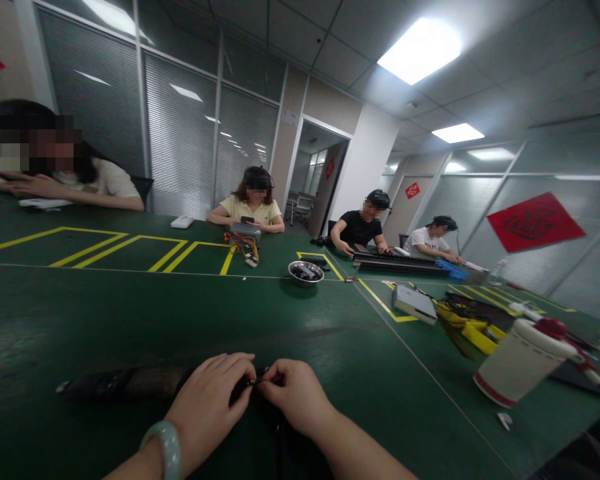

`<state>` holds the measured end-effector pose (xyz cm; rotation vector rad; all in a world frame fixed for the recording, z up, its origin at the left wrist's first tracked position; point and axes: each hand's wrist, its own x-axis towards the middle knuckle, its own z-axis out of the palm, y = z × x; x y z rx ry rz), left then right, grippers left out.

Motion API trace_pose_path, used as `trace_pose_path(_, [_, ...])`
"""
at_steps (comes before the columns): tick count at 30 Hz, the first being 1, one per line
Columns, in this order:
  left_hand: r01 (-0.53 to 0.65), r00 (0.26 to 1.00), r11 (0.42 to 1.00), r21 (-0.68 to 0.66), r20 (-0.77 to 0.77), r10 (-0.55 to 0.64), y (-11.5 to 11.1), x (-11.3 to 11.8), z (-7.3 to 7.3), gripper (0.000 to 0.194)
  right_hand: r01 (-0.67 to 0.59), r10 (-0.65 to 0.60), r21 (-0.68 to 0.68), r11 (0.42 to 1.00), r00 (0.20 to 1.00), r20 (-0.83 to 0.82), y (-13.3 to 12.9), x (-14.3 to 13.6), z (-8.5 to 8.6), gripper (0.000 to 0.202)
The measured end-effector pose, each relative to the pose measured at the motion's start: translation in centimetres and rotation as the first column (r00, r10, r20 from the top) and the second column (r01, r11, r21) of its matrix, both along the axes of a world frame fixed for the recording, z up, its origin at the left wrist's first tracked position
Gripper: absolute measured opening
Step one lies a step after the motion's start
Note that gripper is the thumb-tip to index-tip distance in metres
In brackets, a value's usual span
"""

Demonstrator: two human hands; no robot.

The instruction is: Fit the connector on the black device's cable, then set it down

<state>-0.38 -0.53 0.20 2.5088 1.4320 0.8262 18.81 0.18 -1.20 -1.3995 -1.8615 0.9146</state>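
A long dark object (pixel 130 385), perhaps a folded umbrella, lies across the green table in front of me, with a brownish middle part and a small light tip at the left. My left hand (pixel 215 393), with a pale green bangle on its wrist, rests over its right end, thumb and fingers pinched at a small dark part. Close beside it, my right hand (pixel 293 393) pinches the same area, fingertips nearly touching the left ones. What lies between the fingertips is too small to name. Dark material hangs below the hands.
A metal bowl (pixel 306 273) with dark items stands ahead on the green table (pixel 180 307). To the right are a white cup (pixel 520 363), a grey box (pixel 415 304) and a yellow tray (pixel 483 337). Several people sit around the far side; bundled wires (pixel 245 250) lie near one.
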Motion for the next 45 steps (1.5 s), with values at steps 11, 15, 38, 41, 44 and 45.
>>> trace_pose_path(11, [0.010, 0.999, 1.000, -0.015, -0.037, -0.011, 0.5, -0.4, -0.9, 0.015, -0.015, 0.015, 0.010, 1.000, 1.000, 0.006, -0.2, -0.1, 0.4, 0.012])
trace_pose_path(15, [0.014, 0.998, 1.000, -0.022, -0.053, -0.015, 0.8, -0.5, -1.2, 0.017, -0.013, 0.013, 0.016, 1.000, 1.000, -0.002, -0.3, -0.2, 0.6, 0.011])
trace_pose_path(38, [-0.008, 1.000, 1.000, -0.019, 0.008, 0.008, 0.5, -0.4, -1.2, 0.013, -0.024, 0.024, 0.016, 1.000, 0.999, -0.027, -0.2, 0.0, 0.6, 0.010])
trace_pose_path(41, [-0.018, 1.000, 0.999, -0.036, 0.002, 0.018, 0.5, -0.4, -1.1, 0.013, -0.023, 0.024, 0.020, 1.000, 0.999, -0.030, -0.1, 0.0, 0.2, 0.010])
trace_pose_path(44, [-0.015, 1.000, 0.999, -0.038, -0.004, 0.014, 0.6, -0.4, -1.0, 0.013, -0.023, 0.024, 0.021, 1.000, 0.999, -0.030, 0.0, 0.0, -0.1, 0.010])
trace_pose_path(45, [-0.011, 1.000, 0.999, -0.039, -0.008, 0.011, 0.6, -0.4, -1.0, 0.013, -0.022, 0.023, 0.020, 1.000, 0.999, -0.027, 0.0, 0.0, -0.1, 0.010])
